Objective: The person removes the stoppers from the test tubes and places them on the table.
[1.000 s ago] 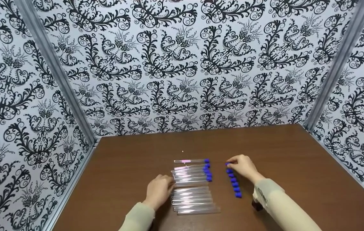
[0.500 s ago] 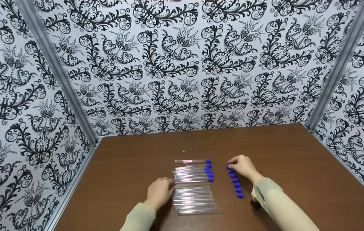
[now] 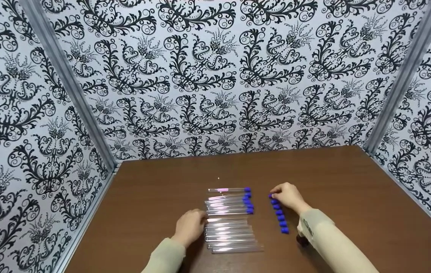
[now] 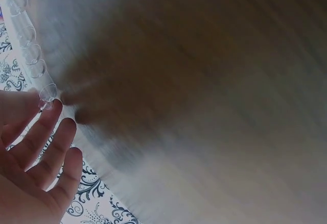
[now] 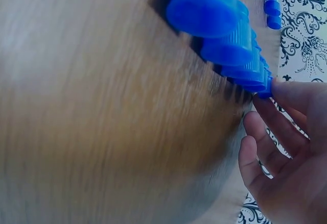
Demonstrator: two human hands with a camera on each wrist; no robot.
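Observation:
In the head view, my left hand [image 3: 191, 226] is at the left ends of a row of clear test tubes. Its thumb and index finger pinch the rounded end of one test tube [image 4: 48, 92] in the left wrist view, the other fingers loosely spread. Uncapped tubes [image 3: 232, 238] lie side by side on the near side; beyond them are several tubes with blue caps [image 3: 250, 211]. My right hand [image 3: 290, 196] is at the far end of a row of loose blue caps [image 3: 279, 213]. Thumb and index finger there pinch the end cap [image 5: 265, 88].
Everything lies on a brown wooden table [image 3: 154, 185]. Patterned black-and-white panels [image 3: 215, 94] with grey posts [image 3: 401, 79] enclose its back and sides. A small dark object [image 3: 302, 240] shows under the right sleeve.
The right hand and its pinched cap have come slightly nearer to the rest of the cap row. The left hand stays almost still at the tube ends. The head view has shifted slightly.

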